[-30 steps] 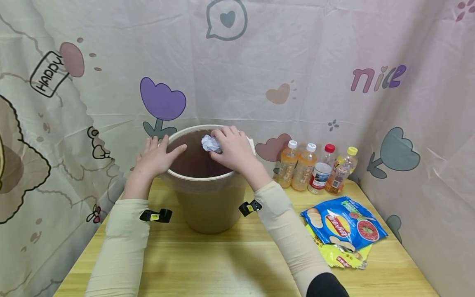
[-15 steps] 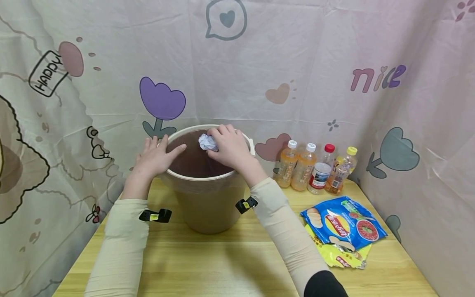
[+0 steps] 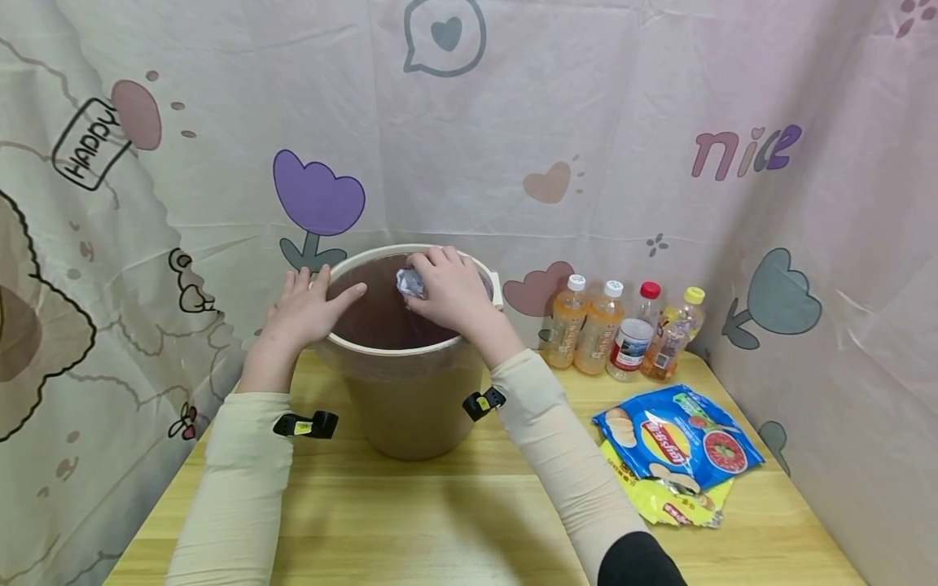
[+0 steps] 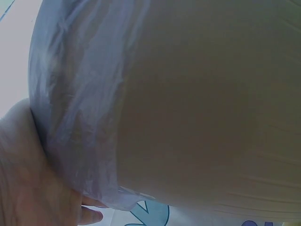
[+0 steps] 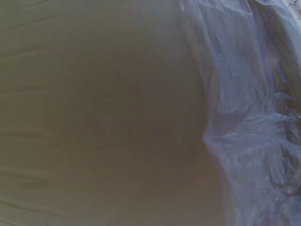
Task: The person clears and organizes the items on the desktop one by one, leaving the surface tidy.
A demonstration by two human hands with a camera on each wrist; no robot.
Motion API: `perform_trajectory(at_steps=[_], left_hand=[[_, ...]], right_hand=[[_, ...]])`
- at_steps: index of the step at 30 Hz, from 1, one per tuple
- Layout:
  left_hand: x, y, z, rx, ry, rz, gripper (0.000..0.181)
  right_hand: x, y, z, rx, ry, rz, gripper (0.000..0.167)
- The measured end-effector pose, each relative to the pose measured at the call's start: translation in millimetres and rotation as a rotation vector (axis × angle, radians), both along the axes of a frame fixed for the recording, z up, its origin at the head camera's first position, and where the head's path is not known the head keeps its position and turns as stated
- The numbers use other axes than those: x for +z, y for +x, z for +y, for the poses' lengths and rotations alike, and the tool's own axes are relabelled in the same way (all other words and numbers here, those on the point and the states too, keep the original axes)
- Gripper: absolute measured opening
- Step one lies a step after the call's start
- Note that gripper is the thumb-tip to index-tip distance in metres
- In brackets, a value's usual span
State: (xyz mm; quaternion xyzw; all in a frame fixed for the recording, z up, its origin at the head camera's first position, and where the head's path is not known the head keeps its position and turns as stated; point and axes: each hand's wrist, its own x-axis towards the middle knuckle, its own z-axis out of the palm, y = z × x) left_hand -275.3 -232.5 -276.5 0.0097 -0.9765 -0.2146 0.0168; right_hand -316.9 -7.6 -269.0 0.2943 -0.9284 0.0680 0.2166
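In the head view a brown bin [image 3: 410, 415] with a pale rim stands on the table. A clear plastic liner [image 4: 89, 103] is folded down over its outside, as the left wrist view also shows. My left hand [image 3: 304, 309] rests at the bin's left rim with its fingers spread and the thumb over the opening. My right hand [image 3: 454, 293] reaches over the right side of the rim and grips a crumpled, pale bluish paper ball [image 3: 410, 283] above the opening. The bin's bottom is hidden. Neither that hand nor the ball shows in the right wrist view.
To the right of the bin several plastic bottles [image 3: 603, 330] stand in a row near the curtain. In front of them a blue chip bag [image 3: 681, 439] lies over a yellow snack bag [image 3: 674, 503]. A printed curtain [image 3: 469, 122] bounds the wooden table [image 3: 410, 521].
My right hand first shifts slightly left and up with the paper ball, then stays nearly in place. The ball shows less behind the fingers and looks shinier. The left hand has not moved.
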Motion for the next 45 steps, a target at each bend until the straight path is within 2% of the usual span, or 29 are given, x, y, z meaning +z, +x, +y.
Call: perform_trajectory(at_steps=[11,23,34,41,45], left_hand=[[0.9,0.8,0.0,0.000,0.000,-0.001,0.105],[0.5,1.3,1.4,0.001,0.001,-0.007,0.105],[1.8,0.5,0.6,0.001,0.003,0.000,0.104],[1.3,0.1,1.0,0.002,0.002,-0.007,0.104],[1.1,-0.2,0.1,0.001,0.001,-0.010,0.104]], right_hand=[[-0.5,1.4,1,0.003,0.003,0.011,0.046],[-1.2,8.3,8,0.027,-0.054,0.070,0.038],[-2.5,19.3,19,0.047,-0.134,0.096,0.037],[-8.7,26.2,27,0.038,-0.197,0.104,0.035],[-13.3,30.8,33,0.063,-0.260,0.120,0.034]])
